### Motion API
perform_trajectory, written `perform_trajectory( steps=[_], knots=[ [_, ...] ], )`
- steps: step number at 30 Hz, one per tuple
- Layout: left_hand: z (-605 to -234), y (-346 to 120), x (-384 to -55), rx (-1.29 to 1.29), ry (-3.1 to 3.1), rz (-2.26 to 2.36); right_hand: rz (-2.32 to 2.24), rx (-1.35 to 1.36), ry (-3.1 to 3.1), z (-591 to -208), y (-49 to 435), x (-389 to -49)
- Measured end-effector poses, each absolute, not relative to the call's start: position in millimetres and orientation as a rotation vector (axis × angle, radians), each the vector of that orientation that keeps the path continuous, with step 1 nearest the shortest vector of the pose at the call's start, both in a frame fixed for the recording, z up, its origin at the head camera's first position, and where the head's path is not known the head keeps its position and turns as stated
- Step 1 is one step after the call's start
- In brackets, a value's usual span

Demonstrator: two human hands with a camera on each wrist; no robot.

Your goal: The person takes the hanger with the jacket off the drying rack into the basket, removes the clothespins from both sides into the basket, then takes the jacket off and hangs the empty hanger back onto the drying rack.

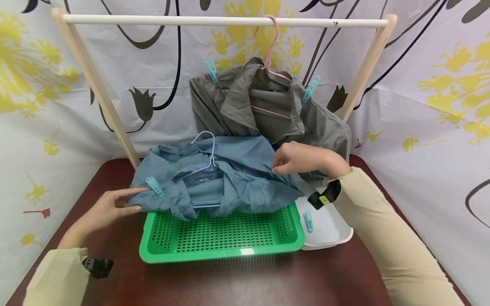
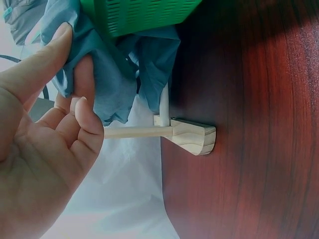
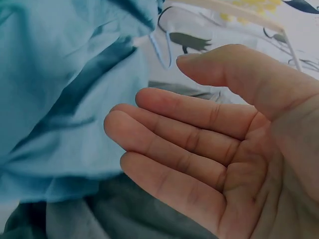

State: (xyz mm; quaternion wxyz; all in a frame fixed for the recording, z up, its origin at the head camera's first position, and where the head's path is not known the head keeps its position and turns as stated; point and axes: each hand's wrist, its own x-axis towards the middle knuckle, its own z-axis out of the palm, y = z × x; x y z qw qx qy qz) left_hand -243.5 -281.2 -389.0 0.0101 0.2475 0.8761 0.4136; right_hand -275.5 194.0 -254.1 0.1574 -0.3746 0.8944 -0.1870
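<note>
A blue shirt (image 1: 245,191) on a light-blue hanger (image 1: 212,157) lies across the back of a green basket (image 1: 222,256). One light-blue clothespin (image 1: 155,187) is on its left shoulder. My left hand (image 1: 105,210) pinches the shirt's left edge between thumb and fingers; in the left wrist view, the blue fabric (image 2: 107,74) hangs past the fingers. Above the shirt's right side is my right hand (image 1: 296,158). In the right wrist view, its fingers (image 3: 174,149) are loosely bent beside the blue cloth (image 3: 45,109), holding nothing.
A grey shirt (image 1: 237,100) on a pink hanger (image 1: 272,46) hangs from the white rail (image 1: 160,20) of a wooden stand, with clothespins on both shoulders. A white tray (image 1: 325,244) right of the basket contains a clothespin (image 1: 308,221). Patterned cloth lines the back.
</note>
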Motion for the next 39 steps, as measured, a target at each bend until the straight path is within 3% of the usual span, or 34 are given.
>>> perform_trajectory(
  steps=[19, 39],
  knots=[
    [-389.2, -285.4, -243.3, 0.743, 2.724, 1.298, -0.573, -1.247, 2.415, -252.9, 130.5, -295.9],
    [-394.4, -282.9, -246.5, 0.762, 2.672, 1.407, -0.546, -1.261, 2.378, -242.2, 80.7, -303.7]
  ],
)
